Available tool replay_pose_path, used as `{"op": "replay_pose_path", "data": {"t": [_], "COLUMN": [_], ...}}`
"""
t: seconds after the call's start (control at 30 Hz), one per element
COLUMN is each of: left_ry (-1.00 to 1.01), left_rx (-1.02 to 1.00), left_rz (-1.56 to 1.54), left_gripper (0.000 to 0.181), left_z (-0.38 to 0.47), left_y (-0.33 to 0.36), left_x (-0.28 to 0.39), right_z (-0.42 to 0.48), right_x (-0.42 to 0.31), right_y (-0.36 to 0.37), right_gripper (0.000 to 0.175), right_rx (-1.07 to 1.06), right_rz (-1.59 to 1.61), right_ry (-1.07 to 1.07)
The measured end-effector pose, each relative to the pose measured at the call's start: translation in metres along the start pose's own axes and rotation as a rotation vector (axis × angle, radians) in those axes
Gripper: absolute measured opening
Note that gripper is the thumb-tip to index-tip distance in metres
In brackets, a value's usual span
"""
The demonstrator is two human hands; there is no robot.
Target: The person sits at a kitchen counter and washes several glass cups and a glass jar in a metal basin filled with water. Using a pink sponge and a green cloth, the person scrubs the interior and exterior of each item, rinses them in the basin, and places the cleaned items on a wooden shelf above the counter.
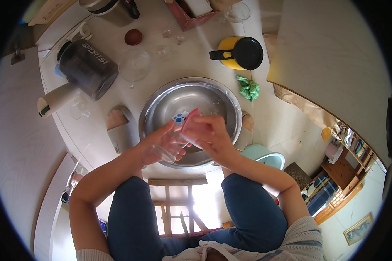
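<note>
A clear glass cup (165, 154) with a handle lies in my left hand (160, 142), its fingers around it over the basin. My right hand (217, 140) holds a pink cloth (196, 130) against the glass. Beneath both hands stands a round stainless steel basin (191, 81) on the floor, between my slippered feet. Partly covered by the cloth, a white patch with blue spots (179, 117) shows near my left fingertips; I cannot tell what it belongs to.
Beyond the basin are a yellow mug with black lid (236, 53), a crumpled green cloth (248, 88), a clear glass lid or dish (134, 65), a dark sports jug (88, 70) and a red-brown lid (133, 37). A pale green tub (274, 159) stands at the right.
</note>
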State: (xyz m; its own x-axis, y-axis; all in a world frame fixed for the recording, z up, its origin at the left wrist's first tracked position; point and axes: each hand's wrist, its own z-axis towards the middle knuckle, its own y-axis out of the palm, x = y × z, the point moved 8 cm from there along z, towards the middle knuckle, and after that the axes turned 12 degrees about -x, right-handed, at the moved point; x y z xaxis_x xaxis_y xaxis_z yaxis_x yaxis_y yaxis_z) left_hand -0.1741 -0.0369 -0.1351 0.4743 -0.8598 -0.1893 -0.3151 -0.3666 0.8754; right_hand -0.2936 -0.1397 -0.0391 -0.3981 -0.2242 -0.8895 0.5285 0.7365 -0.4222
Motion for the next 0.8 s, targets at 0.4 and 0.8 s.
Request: {"op": "replay_pose_path", "data": {"t": [0.4,0.8], "left_ry": [0.002,-0.062], "left_rx": [0.009,0.142], "left_rz": [-0.085,0.107], "left_gripper": [0.071,0.081], "left_z": [0.003,-0.001], "left_y": [-0.007,-0.007], "left_x": [-0.003,-0.009], "right_z": [0.004,-0.001], "right_x": [0.043,0.098], "right_y": [0.014,0.060], "right_gripper": [0.027,0.026], "right_rx": [0.094,-0.024], "right_rz": [0.397,1.018], "right_ry": [0.242,0.725]}}
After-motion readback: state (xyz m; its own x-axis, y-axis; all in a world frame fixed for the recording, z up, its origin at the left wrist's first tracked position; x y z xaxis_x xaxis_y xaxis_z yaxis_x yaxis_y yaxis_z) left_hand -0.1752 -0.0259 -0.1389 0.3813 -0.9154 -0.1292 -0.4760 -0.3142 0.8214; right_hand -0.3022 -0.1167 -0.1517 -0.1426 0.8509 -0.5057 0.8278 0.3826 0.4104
